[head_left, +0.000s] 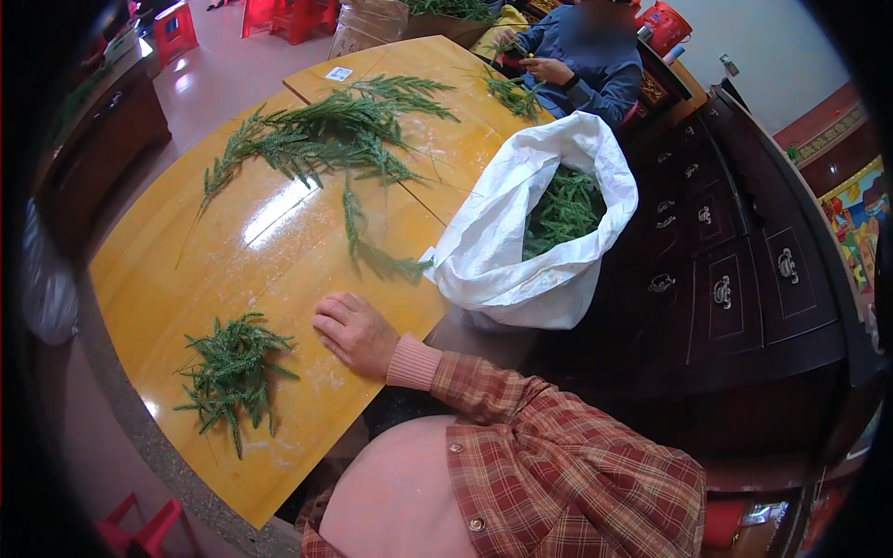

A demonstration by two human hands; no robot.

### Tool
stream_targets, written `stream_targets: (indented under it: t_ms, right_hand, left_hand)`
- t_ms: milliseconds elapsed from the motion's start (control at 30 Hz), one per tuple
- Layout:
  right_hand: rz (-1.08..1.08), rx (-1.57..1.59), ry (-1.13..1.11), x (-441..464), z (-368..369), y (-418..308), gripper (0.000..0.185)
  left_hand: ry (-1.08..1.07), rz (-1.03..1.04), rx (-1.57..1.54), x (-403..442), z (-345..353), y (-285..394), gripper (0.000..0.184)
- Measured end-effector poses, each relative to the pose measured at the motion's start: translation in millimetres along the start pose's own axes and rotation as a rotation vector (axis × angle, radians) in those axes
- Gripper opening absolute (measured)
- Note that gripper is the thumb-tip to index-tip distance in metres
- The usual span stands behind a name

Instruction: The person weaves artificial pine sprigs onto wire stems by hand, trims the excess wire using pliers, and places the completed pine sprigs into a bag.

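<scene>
Of the two hands, only the right hand (358, 337) is shown: it is rested palm down, fingers loosely bent and half open, with nothing seen to be gripped, though what lies under the palm cannot be told; the left's state cannot be told. Smooth, glossy yellow wood, dusted with pale specks, is formed into the desk (158, 279) beneath it. Bristly green sprigs are gathered in one small, tangled pile (237, 367) left of the hand; one larger, feathery bunch (339, 130) is spread beyond it, and a strand (352, 219) is laid between. Further right, more sprigs are held in one crinkled white sack (484, 228), its mouth gaping. The right side is blocked by one dark cabinet (744, 251) with metal handles. Beyond the sack, one co-worker (595, 70) is seated
</scene>
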State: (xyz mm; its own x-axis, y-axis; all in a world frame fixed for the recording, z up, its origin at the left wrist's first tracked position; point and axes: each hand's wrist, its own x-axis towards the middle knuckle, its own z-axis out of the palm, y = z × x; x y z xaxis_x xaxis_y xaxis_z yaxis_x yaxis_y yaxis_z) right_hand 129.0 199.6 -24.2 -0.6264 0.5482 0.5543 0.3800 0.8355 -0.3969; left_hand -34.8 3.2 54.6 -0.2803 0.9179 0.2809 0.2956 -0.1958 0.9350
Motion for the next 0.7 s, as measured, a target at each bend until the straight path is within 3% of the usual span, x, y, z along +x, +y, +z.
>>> stream_targets:
  t_ms: [700]
  right_hand:
    - [0.008,0.001,0.016,-1.2,-2.3,-0.6,0.021]
  left_hand:
    - [-0.022,-0.066,0.010,-5.7,36.3,-22.0,0.030]
